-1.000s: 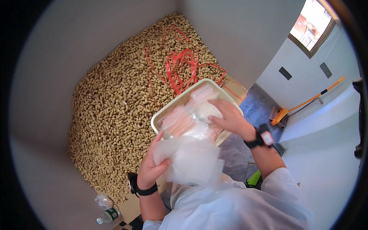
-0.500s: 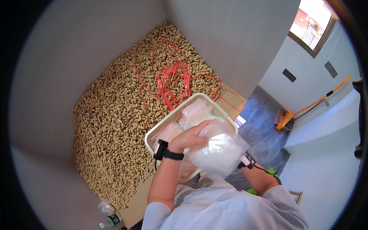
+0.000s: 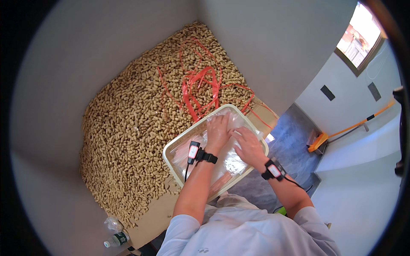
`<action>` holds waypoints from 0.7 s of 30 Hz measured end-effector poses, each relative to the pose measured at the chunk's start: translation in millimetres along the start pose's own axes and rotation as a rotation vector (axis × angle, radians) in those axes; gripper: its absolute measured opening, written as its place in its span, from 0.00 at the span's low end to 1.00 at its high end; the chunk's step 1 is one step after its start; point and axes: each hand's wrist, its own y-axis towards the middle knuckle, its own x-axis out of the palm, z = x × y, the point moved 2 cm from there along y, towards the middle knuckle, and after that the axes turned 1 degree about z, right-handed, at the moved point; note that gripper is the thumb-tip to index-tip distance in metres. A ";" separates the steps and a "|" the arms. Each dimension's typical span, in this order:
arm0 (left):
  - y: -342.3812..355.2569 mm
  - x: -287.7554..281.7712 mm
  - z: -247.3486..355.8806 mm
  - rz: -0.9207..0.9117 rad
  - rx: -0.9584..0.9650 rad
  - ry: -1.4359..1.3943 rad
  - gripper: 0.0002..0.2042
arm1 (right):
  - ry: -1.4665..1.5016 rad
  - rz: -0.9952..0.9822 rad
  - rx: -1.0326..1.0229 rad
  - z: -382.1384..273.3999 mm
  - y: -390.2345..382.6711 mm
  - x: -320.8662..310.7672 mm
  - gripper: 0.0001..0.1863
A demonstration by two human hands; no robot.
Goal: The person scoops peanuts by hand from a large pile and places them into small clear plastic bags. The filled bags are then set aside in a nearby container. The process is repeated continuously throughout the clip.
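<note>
A cream plastic basket (image 3: 172, 167) stands in front of me, holding flat clear plastic bags (image 3: 233, 163) and others with a reddish tint (image 3: 183, 152). Over its far part lies my left hand (image 3: 218, 133), fingers stretched forward and pressed down on the clear bags; the fingertips are partly lost in the shiny film. Just right of it my right hand (image 3: 249, 147) rests on the same bags with its fingers apart, their tips near the left thumb. Both hands are open. Each wrist wears a black strap with a small device.
A large heap of unshelled peanuts (image 3: 132, 141) fills the corner between grey walls, with tangled red plastic strapping (image 3: 198, 91) on top. Cardboard (image 3: 156, 219) shows beneath. A bottle (image 3: 116, 240) lies lower left. A yellow-handled broom (image 3: 318, 141) and dustpan lean right.
The clear bags, held up above the basket before, now lie in it. My left hand has moved forward onto them; my right hand, hidden behind them earlier, has come into view on top.
</note>
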 end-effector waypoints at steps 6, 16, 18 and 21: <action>-62.0 -81.5 25.2 0.307 -0.051 -0.023 0.18 | -0.179 -0.345 0.074 23.7 -0.1 47.4 0.29; -235.8 -196.7 7.4 0.580 -0.350 -0.013 0.13 | -0.059 -0.440 -0.014 43.2 2.1 61.8 0.30; -277.1 -215.2 -9.8 0.652 -0.497 0.095 0.13 | -0.098 -0.527 0.060 45.1 8.6 47.0 0.27; -340.8 -240.9 -46.2 0.746 -0.698 0.234 0.14 | -0.099 -0.402 0.026 24.3 32.0 18.1 0.19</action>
